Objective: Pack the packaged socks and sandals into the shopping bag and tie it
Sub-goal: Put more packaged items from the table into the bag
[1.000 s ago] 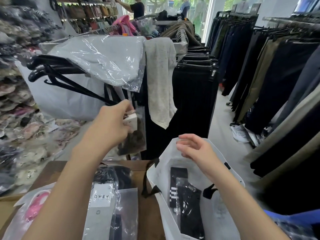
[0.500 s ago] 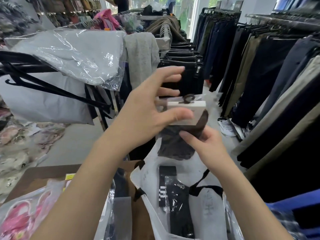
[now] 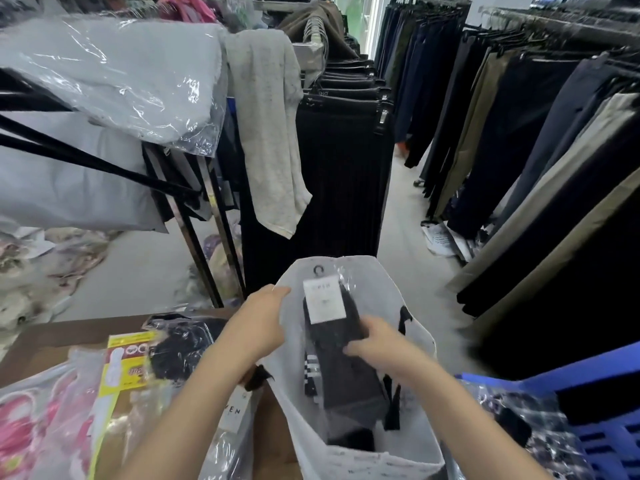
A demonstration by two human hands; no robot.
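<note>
While the sock pack is only half inside the bag, these lines give the state of things, hands first

Left hand: the left hand, at lower centre of the frame, pinches the near-left rim of the shopping bag and holds its mouth open

Right hand: the right hand, just right of it, grips the lower part of a packaged pair of dark socks and steers it down into the opening; the fingers are closed on the wrapper

Risk, snagging: the pack's white label end stands above the bag's far rim, so it could catch on the rim or on the black tie straps if pushed at a slant

Risk, bag collapse: the bag is thin and floppy; if the left hand slackens, I judge the mouth would fold in and the pack would slide out over the side

Risk, slipping: the clear wrapper looks slick, so a light grip could let it drop crooked

Socks, look: dark grey fabric in clear film, a white card label with a round hanger hole at the top, lying tilted against the bag's back wall

Already in the bag: a striped sock pack, black with white bands, lies beneath it

Still to pack: pink sandals in plastic at lower left, and other wrapped packs on the brown table

Surroundings: a blue crate at lower right; racks of dark trousers fill the upper half
</note>
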